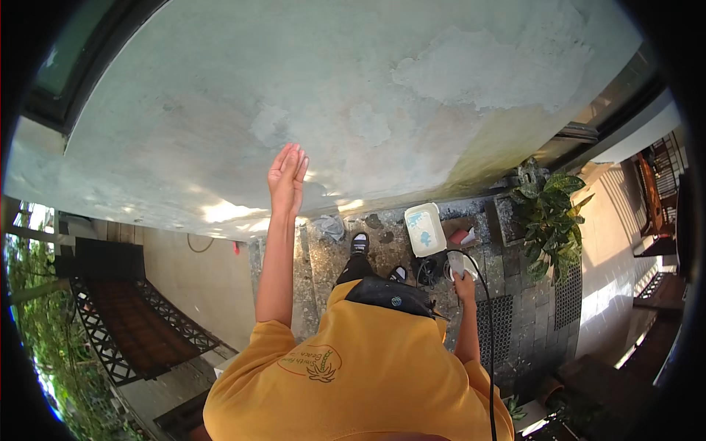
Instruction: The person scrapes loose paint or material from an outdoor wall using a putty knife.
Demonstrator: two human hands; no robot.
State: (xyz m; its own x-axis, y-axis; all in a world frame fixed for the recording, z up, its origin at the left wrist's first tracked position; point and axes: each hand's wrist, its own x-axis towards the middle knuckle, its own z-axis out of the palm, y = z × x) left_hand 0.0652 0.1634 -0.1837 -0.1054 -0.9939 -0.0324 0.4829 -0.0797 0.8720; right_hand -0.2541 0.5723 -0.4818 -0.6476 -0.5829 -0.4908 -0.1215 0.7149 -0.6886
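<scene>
My left hand [287,178] is raised on an outstretched arm in front of a patchy pale green wall [353,81]. Its fingers are stretched out and nothing shows in them; whether the fingertips touch the wall I cannot tell. Low on the right, my right hand [463,287] is closed on a flat, pale scraper-like tool [457,262]. The handle is mostly hidden in the fingers. Behind this tool is a round white rim [472,267], partly covered. Lighter patches, some with ragged edges, spread over the wall.
A cream tray with blue smears [425,229] lies on the paved floor near the wall base, beside a reddish block [461,236]. A crumpled clear bag [332,227] lies near my shoe [359,243]. A black cable [491,353] hangs at my right. A leafy plant [548,217] stands farther right.
</scene>
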